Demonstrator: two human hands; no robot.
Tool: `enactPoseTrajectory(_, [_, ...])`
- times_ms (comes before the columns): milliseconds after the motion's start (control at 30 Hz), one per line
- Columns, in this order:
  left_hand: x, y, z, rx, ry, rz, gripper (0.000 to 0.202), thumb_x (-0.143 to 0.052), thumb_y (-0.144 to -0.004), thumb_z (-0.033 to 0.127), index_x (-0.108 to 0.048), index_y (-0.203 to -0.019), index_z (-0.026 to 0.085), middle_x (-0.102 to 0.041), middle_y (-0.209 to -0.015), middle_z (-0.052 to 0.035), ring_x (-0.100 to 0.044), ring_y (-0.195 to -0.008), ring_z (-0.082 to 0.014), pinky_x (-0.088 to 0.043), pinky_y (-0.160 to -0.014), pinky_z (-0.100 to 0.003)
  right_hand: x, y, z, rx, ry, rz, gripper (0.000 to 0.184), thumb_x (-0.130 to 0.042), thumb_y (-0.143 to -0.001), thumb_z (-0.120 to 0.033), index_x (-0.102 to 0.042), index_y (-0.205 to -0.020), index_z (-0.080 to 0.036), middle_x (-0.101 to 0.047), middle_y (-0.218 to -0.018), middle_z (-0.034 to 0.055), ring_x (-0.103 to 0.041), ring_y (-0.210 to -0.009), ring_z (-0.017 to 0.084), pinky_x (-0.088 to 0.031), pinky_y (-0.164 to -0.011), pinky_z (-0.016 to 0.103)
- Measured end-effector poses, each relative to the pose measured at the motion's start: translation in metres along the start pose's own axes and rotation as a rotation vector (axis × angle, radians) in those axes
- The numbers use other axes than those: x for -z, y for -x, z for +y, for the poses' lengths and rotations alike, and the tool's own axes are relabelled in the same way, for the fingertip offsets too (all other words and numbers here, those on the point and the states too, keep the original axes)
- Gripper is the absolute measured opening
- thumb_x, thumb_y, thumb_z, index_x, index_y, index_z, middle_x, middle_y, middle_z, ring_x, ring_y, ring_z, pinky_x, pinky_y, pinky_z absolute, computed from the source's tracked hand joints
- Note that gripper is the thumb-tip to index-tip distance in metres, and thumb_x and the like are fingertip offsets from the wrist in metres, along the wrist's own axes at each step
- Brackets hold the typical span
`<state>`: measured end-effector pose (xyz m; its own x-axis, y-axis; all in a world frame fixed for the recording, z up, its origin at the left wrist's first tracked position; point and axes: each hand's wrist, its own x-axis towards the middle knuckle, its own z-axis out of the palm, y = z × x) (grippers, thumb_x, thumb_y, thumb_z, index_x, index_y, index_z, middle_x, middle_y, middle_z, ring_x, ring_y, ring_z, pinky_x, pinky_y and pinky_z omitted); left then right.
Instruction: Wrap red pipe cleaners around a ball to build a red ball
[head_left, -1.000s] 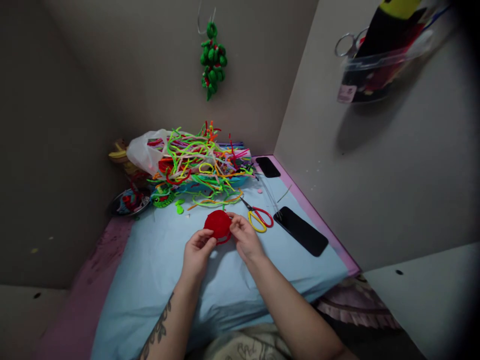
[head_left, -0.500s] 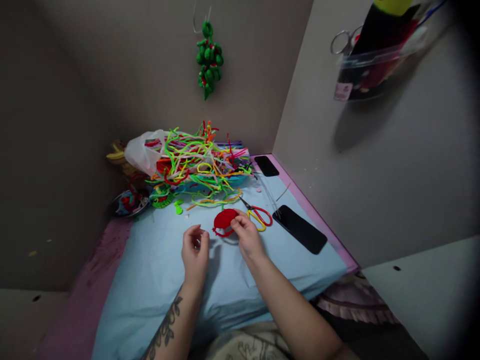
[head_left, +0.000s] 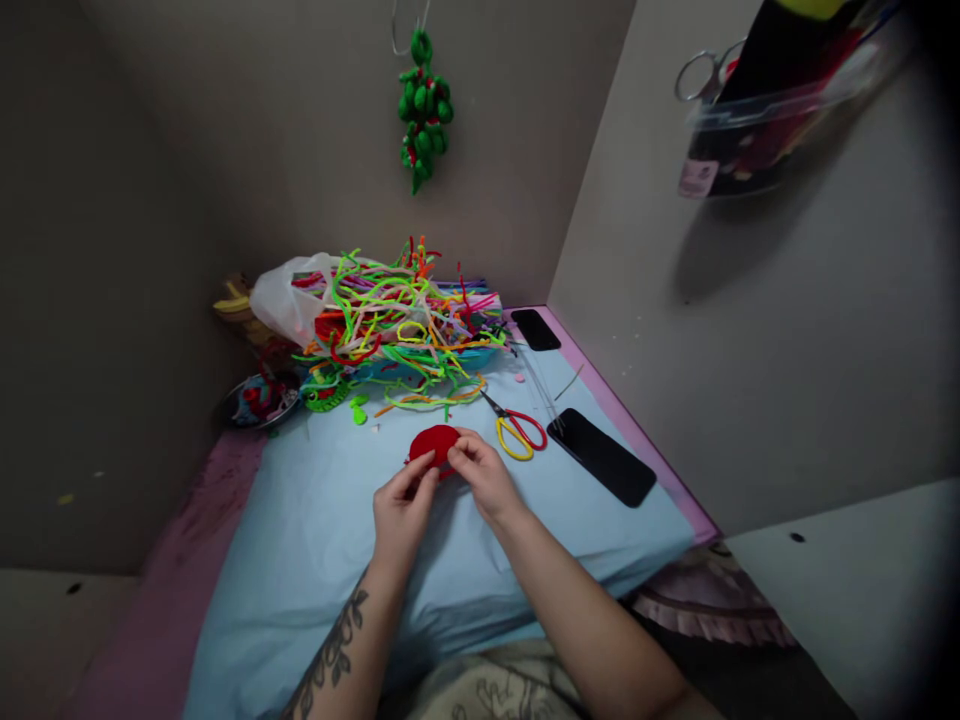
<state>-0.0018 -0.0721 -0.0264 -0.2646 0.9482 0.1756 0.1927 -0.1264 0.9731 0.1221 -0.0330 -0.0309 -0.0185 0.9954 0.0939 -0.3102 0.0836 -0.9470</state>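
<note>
Both my hands meet on a round red pipe-cleaner piece [head_left: 433, 441] just above the pale blue pillow [head_left: 315, 540]. My left hand [head_left: 403, 508] pinches its near left edge with closed fingers. My right hand [head_left: 481, 476] grips its right side, fingers curled round it. A heap of coloured pipe cleaners [head_left: 390, 325] lies just behind the piece.
Red-and-yellow scissors [head_left: 517, 430] lie right of my hands, with two dark phones [head_left: 601, 457] [head_left: 535, 329] further right. A white bag [head_left: 281, 300] and a small bowl [head_left: 251, 402] sit at the back left. A green ornament [head_left: 421, 110] hangs on the wall, and a clear holder [head_left: 757, 110] with scissors on the right wall.
My left hand, which had let go of the red piece half a second ago, is back pinching its edge. The right hand has kept hold throughout.
</note>
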Motion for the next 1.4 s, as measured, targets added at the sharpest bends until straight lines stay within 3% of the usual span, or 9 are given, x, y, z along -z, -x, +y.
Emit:
enactPoseTrajectory(200, [-0.0004, -0.0001, -0.0004, -0.040, 0.006, -0.005, 0.023, -0.068, -0.073, 0.029, -0.074, -0.094, 0.021, -0.074, -0.088, -0.0057, -0.067, -0.075, -0.0179, -0.052, -0.073, -0.028, -0.0002, -0.0002, -0.0004, -0.046, -0.029, -0.015, 0.024, -0.065, -0.074, -0.040, -0.062, -0.064, -0.018, -0.060, -0.100, 0.0044, -0.055, -0.096, 0.020, -0.039, -0.091, 0.032])
enactPoseTrajectory(467, [0.0002, 0.0001, -0.0044, -0.012, -0.035, 0.023, 0.029, -0.068, -0.074, 0.033, -0.072, -0.098, 0.017, -0.074, -0.086, -0.0062, -0.066, -0.074, -0.0169, -0.052, -0.070, -0.027, 0.0017, 0.0014, -0.0044, 0.075, 0.304, 0.029, 0.024, -0.061, -0.076, -0.034, -0.052, -0.060, -0.019, -0.054, -0.100, 0.0073, -0.050, -0.105, 0.021, -0.038, -0.093, 0.032])
enactPoseTrajectory(700, [-0.0007, -0.0019, -0.0041, -0.011, -0.012, -0.003, 0.030, -0.067, -0.074, 0.032, -0.072, -0.100, 0.017, -0.073, -0.096, -0.0086, -0.068, -0.082, -0.0187, -0.053, -0.078, -0.029, 0.0018, 0.0024, -0.0049, 0.073, 0.323, 0.001, 0.026, -0.060, -0.076, -0.035, -0.049, -0.058, -0.019, -0.054, -0.095, 0.0064, -0.053, -0.099, 0.021, -0.041, -0.088, 0.031])
enactPoseTrajectory(933, [0.0016, -0.0018, -0.0002, 0.049, -0.034, 0.013, 0.029, -0.069, -0.071, 0.032, -0.074, -0.094, 0.015, -0.074, -0.088, -0.0096, -0.068, -0.077, -0.0203, -0.055, -0.076, -0.032, 0.0011, 0.0031, -0.0009, 0.095, 0.431, 0.008, 0.022, -0.060, -0.076, -0.032, -0.052, -0.060, -0.019, -0.053, -0.102, 0.0083, -0.056, -0.096, 0.020, -0.043, -0.086, 0.031])
enactPoseTrajectory(1200, [0.0008, -0.0039, 0.0007, 0.129, 0.020, 0.086, 0.031, -0.070, -0.068, 0.035, -0.074, -0.092, 0.014, -0.074, -0.084, -0.0089, -0.067, -0.071, -0.0178, -0.053, -0.070, -0.029, 0.0065, -0.0002, 0.0011, 0.079, 0.280, 0.003, 0.026, -0.053, -0.083, -0.035, -0.065, -0.066, -0.019, -0.060, -0.098, 0.0081, -0.056, -0.103, 0.020, -0.041, -0.092, 0.033])
enactPoseTrajectory(1400, [0.0036, -0.0072, 0.0000, 0.199, 0.076, 0.090, 0.036, -0.072, -0.068, 0.037, -0.073, -0.095, 0.014, -0.072, -0.076, -0.0064, -0.059, -0.057, -0.0114, -0.048, -0.056, -0.022, 0.0039, 0.0004, 0.0024, 0.033, 0.235, -0.023, 0.009, -0.063, -0.072, -0.028, -0.067, -0.074, -0.020, -0.057, -0.106, 0.0075, -0.056, -0.104, 0.021, -0.043, -0.091, 0.033])
